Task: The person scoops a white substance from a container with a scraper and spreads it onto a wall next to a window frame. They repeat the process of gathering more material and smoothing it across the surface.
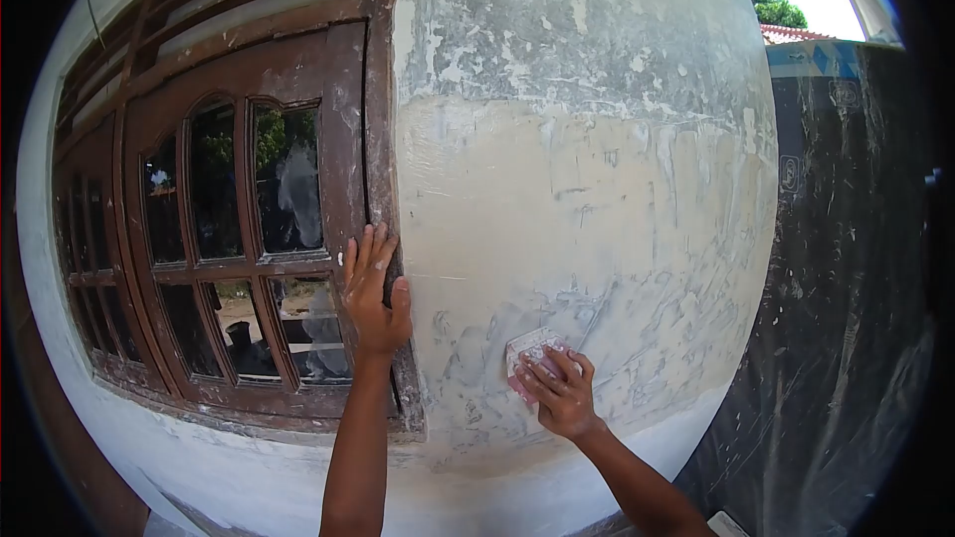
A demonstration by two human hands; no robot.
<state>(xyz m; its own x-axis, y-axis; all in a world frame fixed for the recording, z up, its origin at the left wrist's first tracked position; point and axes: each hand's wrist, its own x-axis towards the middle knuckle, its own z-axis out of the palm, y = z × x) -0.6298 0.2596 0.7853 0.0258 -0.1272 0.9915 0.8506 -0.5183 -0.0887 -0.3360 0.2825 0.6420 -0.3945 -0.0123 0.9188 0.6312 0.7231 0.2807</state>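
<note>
Sandpaper (529, 348) lies pressed flat on the patched wall (577, 189), right of the wooden window (239, 239), about level with its lower panes. The left hand (376, 293) rests open on the window's right frame, fingers spread, holding nothing. Further right, the right hand (559, 393) pins the sandpaper under its fingertips. Black plastic sheeting (846, 288) hangs farthest from the window.

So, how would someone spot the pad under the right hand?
Start at the patchy plastered wall beside the brown wooden window. Low down, the right hand presses a small pinkish pad flat against it. Nothing else on that wall is pink.
</note>
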